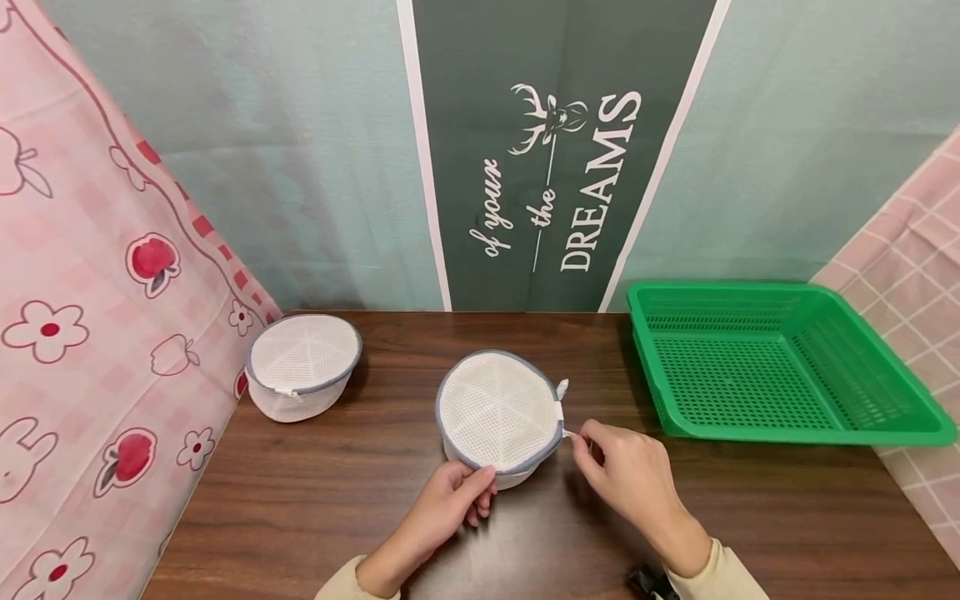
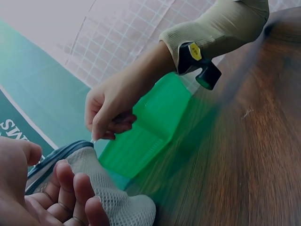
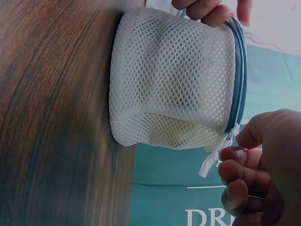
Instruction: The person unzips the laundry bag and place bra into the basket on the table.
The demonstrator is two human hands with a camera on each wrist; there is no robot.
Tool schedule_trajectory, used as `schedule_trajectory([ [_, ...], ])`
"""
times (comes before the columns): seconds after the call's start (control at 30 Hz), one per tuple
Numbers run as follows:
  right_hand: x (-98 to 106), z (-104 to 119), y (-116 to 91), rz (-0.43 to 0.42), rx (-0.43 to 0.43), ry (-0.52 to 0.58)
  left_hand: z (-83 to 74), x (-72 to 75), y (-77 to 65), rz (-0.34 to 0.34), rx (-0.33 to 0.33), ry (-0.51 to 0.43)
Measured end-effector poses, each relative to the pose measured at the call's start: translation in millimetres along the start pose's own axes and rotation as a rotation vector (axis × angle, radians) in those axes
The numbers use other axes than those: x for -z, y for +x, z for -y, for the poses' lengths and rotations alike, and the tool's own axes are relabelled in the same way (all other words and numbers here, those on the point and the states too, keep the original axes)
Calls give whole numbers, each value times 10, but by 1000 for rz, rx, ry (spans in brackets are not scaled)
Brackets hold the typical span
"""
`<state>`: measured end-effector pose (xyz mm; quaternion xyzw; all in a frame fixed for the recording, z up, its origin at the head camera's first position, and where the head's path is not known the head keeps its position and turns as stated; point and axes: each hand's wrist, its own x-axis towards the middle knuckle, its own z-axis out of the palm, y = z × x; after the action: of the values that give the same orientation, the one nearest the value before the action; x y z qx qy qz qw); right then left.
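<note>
Pinching a small white zip pull (image 1: 568, 434), the right hand (image 1: 630, 471) is bent at the right edge of a round white mesh bag with a blue-grey zipped rim (image 1: 497, 410), its back upward. The left hand (image 1: 456, 500) grips the near rim — thumb on top, fingers curled below. Under the bag spreads a brown wood-grain table (image 1: 337, 500). Beyond the right hand sits a green slatted plastic basket (image 1: 795, 436); well left of the grip, a second white mesh bag (image 1: 303, 358). The held bag's inside is hard to make out through the mesh; a black wrist device (image 1: 651, 582) is cut off in the head view.
</note>
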<state>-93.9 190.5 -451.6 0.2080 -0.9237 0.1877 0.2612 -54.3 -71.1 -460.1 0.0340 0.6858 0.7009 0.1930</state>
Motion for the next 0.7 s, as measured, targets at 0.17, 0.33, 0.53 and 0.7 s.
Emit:
schedule_trajectory([
  [0.17,9,-1,6,-2,-8,9,2,68,-22,-18,-4,-2],
  [0.33,23,-8,19,-6,-10,17,-3,132,-35,-37,1,-19],
  [0.53,46,-10,27,-14,-24,12,2,209,-31,-32,-8,-36],
  [0.7,74,-13,59,-36,-15,1,9,295,-35,-34,-12,-28],
])
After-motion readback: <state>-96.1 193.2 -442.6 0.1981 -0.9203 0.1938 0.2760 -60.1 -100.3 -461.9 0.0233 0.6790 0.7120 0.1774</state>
